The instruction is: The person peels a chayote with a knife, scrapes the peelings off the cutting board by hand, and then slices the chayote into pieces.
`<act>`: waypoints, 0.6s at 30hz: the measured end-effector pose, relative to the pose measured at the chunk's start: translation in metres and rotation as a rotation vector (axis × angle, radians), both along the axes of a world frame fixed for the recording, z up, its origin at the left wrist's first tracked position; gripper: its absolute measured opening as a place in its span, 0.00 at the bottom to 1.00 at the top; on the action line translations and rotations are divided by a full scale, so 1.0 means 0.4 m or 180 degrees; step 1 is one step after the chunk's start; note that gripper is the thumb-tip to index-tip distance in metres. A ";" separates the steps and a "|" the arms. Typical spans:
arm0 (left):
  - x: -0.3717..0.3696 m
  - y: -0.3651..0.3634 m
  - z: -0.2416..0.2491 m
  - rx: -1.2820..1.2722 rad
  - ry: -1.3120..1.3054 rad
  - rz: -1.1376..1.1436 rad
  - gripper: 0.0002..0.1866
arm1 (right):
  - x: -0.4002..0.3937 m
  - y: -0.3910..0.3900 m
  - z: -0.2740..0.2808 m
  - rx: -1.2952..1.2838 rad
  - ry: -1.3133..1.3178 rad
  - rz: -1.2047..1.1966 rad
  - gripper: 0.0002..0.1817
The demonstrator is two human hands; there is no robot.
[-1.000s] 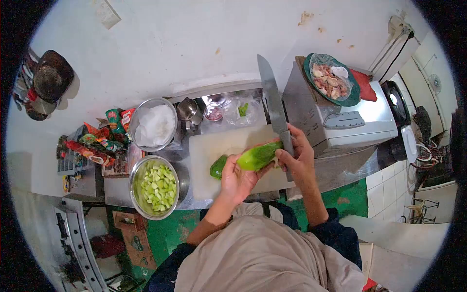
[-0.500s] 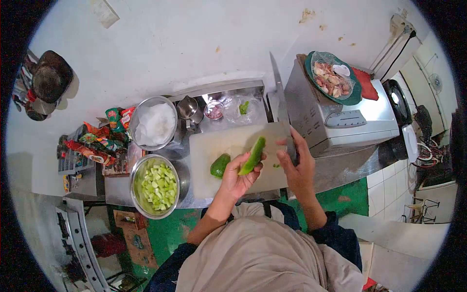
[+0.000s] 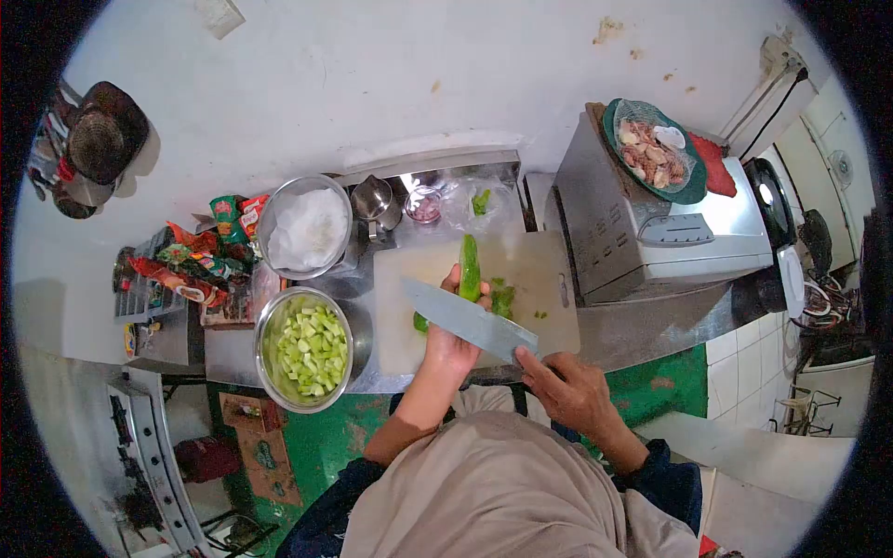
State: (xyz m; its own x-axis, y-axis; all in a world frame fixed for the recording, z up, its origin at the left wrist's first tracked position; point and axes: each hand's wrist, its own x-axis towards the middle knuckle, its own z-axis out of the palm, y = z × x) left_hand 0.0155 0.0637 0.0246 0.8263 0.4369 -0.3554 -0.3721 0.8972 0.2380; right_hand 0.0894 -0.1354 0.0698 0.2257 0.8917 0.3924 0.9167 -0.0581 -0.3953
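My left hand (image 3: 449, 352) is closed around a long wedge of green vegetable (image 3: 470, 265), held upright over the white cutting board (image 3: 395, 270). In my right hand (image 3: 569, 389) is a large kitchen knife (image 3: 470, 321). Its broad blade points left across the front of my left hand and hides part of the fingers and the wedge's lower end. Another green piece (image 3: 420, 322) shows partly behind my left hand. Green peelings (image 3: 503, 299) lie on the board to the right of the wedge.
Left of the board, a steel bowl (image 3: 262, 377) holds diced pale green vegetable. Behind it stands a bowl of white stuff (image 3: 305, 231). A steel jug (image 3: 374, 203) and a small dish (image 3: 424, 205) are at the back. A silver oven-like appliance (image 3: 614, 219) stands right, carrying a green plate of meat (image 3: 651, 153).
The knife has swung from upright at the right to lying across in front of my left hand. My right hand moved down. The wedge turned more upright, and peelings now show on the board.
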 end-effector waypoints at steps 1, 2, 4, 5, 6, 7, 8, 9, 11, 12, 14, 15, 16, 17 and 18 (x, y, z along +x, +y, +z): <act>0.000 0.000 0.005 0.0018 0.0046 0.0020 0.12 | 0.001 0.000 0.000 0.0001 0.0013 0.0011 0.29; -0.001 0.000 0.007 0.0037 0.0093 0.0040 0.12 | 0.002 -0.001 -0.001 0.0003 0.0026 0.0023 0.30; -0.003 0.002 0.006 0.0000 0.0061 0.0022 0.12 | 0.003 -0.001 -0.004 0.0004 0.0041 0.0039 0.30; -0.004 0.003 0.006 -0.0019 0.0044 0.0015 0.12 | 0.004 -0.002 -0.008 0.0001 0.0042 0.0047 0.30; -0.004 0.001 0.007 0.0007 0.0053 0.0062 0.12 | 0.005 -0.003 -0.010 -0.0001 0.0041 0.0054 0.30; -0.005 -0.003 0.011 0.0033 0.0062 0.0110 0.12 | 0.005 -0.004 -0.010 -0.0028 -0.0020 0.0047 0.30; -0.006 -0.006 0.012 0.0059 0.0071 0.0156 0.11 | 0.005 -0.004 -0.010 -0.0055 -0.0081 0.0039 0.30; -0.007 -0.005 0.004 -0.0009 -0.0012 0.0111 0.11 | 0.005 -0.005 -0.010 -0.0083 -0.0141 0.0030 0.30; -0.009 0.002 -0.017 -0.0143 -0.0179 0.0019 0.11 | 0.006 -0.004 -0.012 -0.0030 -0.0217 0.0008 0.30; -0.009 -0.002 -0.013 -0.0125 -0.0074 0.0078 0.11 | 0.007 -0.003 -0.012 -0.0003 -0.0255 -0.0003 0.30; -0.006 -0.010 -0.002 -0.0088 0.0138 0.0194 0.10 | 0.010 -0.001 -0.013 0.0047 -0.0271 -0.0015 0.31; -0.006 -0.011 -0.003 -0.0108 0.0122 0.0177 0.10 | 0.011 0.000 -0.013 0.0073 -0.0279 -0.0022 0.31; -0.006 -0.011 -0.006 -0.0128 0.0105 0.0158 0.10 | 0.011 0.000 -0.011 0.0071 -0.0260 -0.0060 0.30; -0.005 -0.012 -0.008 -0.0149 0.0090 0.0140 0.10 | 0.009 0.001 -0.007 0.0068 -0.0240 -0.0097 0.29; -0.001 -0.016 -0.002 -0.0223 0.0161 0.0192 0.10 | 0.009 0.002 -0.005 0.0066 -0.0220 -0.0135 0.28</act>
State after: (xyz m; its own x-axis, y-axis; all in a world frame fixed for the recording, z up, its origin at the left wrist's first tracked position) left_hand 0.0150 0.0574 0.0238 0.7796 0.4578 -0.4274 -0.4149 0.8887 0.1952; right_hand 0.0930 -0.1347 0.0676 0.2350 0.8734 0.4266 0.9387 -0.0901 -0.3326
